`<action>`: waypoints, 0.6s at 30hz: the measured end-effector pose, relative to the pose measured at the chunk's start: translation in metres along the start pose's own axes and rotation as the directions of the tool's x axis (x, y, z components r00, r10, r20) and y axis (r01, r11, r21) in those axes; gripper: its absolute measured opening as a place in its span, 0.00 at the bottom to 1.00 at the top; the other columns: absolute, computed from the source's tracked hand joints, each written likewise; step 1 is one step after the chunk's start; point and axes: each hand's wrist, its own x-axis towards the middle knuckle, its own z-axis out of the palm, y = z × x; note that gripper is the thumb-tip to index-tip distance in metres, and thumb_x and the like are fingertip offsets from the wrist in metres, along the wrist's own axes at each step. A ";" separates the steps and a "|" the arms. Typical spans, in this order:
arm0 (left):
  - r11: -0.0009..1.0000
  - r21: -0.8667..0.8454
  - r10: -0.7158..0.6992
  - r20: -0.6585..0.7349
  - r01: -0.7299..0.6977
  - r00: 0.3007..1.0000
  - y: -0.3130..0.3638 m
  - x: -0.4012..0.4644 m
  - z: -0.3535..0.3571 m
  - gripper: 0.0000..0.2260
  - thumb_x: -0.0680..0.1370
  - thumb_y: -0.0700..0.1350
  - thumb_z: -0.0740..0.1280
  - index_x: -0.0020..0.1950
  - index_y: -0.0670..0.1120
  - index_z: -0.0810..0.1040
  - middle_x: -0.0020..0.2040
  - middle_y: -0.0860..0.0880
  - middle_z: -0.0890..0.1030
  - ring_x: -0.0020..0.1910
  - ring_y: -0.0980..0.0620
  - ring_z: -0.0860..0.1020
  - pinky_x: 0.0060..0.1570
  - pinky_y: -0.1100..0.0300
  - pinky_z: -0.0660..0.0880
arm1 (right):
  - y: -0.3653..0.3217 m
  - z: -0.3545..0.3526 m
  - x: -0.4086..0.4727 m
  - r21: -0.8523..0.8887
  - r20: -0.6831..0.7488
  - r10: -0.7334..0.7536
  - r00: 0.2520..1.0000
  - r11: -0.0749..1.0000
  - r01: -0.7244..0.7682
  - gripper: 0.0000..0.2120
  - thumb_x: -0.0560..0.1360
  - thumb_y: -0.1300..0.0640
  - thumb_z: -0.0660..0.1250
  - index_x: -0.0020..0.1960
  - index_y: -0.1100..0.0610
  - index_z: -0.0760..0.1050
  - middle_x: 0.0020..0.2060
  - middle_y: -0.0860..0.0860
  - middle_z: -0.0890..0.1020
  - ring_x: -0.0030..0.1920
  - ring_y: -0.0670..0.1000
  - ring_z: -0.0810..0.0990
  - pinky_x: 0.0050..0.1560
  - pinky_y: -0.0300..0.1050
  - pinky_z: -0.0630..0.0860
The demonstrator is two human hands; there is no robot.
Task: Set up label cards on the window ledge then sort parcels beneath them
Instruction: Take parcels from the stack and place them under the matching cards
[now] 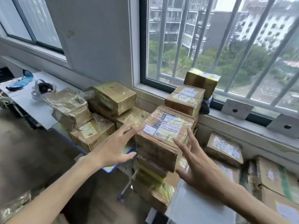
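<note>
A taped cardboard parcel (163,135) with a printed label tops a tall stack in the middle of the view. My left hand (114,149) reaches toward its left side, fingers spread and straight, holding nothing. My right hand (199,165) is spread at its right side, fingertips close to the box edge. Behind it stands another labelled parcel (184,99), and a yellowish parcel (202,81) rests on the window ledge (252,122). Two grey cards with holes, one (237,109) and another (286,126), lean against the window frame on the ledge.
More taped parcels (100,109) are piled on a table at the left. Further parcels (224,147) lie below the ledge at the right. A white plastic bag (40,90) and blue items sit on the light tabletop (27,102) at far left. Window bars stand outside the glass.
</note>
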 end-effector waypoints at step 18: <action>0.961 -0.172 0.238 0.118 -0.216 0.964 -0.025 0.054 0.044 0.42 0.72 0.42 0.75 0.77 0.65 0.56 0.73 0.52 0.60 0.61 0.47 0.78 0.64 0.57 0.73 | -0.050 0.022 0.035 0.327 -0.059 0.527 0.848 0.812 -0.483 0.39 0.74 0.56 0.72 0.78 0.47 0.54 0.73 0.51 0.59 0.67 0.56 0.71 0.68 0.50 0.73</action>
